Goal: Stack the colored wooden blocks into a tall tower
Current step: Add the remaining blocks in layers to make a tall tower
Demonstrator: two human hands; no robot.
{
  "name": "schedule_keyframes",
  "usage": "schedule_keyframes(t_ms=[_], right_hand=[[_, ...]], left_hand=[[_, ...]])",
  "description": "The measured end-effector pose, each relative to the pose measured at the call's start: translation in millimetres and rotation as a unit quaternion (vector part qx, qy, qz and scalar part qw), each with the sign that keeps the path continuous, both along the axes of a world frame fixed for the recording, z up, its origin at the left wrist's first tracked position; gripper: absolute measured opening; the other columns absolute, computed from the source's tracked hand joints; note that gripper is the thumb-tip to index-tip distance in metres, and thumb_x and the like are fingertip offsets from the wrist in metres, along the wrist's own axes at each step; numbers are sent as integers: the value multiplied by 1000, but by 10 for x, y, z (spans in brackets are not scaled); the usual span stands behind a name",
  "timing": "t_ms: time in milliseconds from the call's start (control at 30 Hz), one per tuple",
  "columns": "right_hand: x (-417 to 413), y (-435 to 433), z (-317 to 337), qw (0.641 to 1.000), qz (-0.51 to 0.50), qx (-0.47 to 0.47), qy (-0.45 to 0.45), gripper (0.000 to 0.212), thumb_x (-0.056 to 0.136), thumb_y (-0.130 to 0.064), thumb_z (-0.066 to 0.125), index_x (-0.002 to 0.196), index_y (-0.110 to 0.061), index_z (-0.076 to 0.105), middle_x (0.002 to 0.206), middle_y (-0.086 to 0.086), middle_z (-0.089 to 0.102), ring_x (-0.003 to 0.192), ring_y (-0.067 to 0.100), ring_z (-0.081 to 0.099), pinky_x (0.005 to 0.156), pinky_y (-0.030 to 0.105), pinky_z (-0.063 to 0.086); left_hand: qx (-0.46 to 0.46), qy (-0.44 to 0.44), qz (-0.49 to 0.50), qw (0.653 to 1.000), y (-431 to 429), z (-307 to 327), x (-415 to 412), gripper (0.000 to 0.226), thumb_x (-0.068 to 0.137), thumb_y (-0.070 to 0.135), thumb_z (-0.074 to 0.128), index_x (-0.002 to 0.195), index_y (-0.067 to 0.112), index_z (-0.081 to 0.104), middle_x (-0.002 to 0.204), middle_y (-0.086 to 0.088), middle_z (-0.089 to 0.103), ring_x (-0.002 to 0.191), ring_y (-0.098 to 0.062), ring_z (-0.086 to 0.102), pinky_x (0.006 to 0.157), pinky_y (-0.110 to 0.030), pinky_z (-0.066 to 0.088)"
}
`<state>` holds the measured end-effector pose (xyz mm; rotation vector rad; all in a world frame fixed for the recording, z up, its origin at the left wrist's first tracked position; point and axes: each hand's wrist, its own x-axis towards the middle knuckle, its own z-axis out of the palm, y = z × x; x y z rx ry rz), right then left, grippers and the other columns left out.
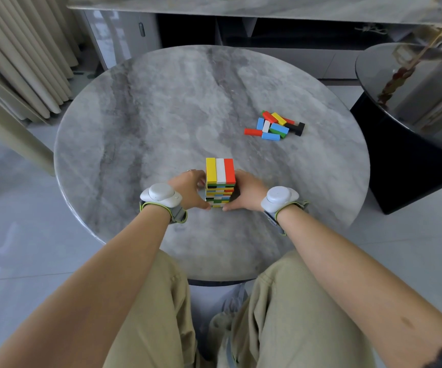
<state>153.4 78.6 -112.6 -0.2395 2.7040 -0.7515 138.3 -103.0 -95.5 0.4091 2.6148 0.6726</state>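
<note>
Hand L, hand R round tower

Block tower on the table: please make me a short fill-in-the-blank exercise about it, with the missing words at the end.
1. The top layer of the tower holds a yellow block, a ____ block in the middle and a red block.
2. Counting the left hand and the right hand, the number of hands holding the tower is ____.
3. The loose blocks lie farther from the person, to the tower's ____.
4. The table is ____ in shape.

Missing words: white; two; right; round.
</note>
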Motion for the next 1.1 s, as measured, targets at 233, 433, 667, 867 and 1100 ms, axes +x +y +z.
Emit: schedule_keyframes(t_ms=[233,433,667,867,1100], right_hand=[[-21,7,-26,1000,9,12,2,70,60,-42,80,121,-24,52,122,3,55,115,26,53,96,45,44],[-39,42,-11,995,-16,-95,-42,91,46,-52,84,125,-27,47,119,-1,60,107,18,60,93,44,50],[-5,86,89,982,-47,-175,-53,69,61,-13,86,120,-14,50,113,12,62,100,30,64,88,43,53],[-39,96,67,985,-38,-160,-56,67,60,-23,87,117,-16,53,108,3,64,94,23,65,87,46,53],[-35,79,79,986,-32,-157,-51,67,61,-28,86,118,-18,52,108,1,64,94,22,65,87,44,54]], left_hand=[[-5,1,-10,1000,6,-3,0,62,66,30,80,121,19,54,116,2,58,91,-12,54,75,-23,41],[53,-19,-10,998,22,66,-10,76,62,27,85,128,19,49,120,0,58,98,-14,55,82,-26,46],[106,-34,7,994,56,168,14,71,66,13,83,129,12,49,114,1,59,94,-9,51,74,-13,37],[109,-29,6,994,61,197,25,71,67,14,83,129,12,49,121,-4,61,94,-9,51,75,-16,39],[107,-22,5,994,68,224,37,71,68,14,82,130,13,48,119,-3,60,93,-8,50,57,0,36]])
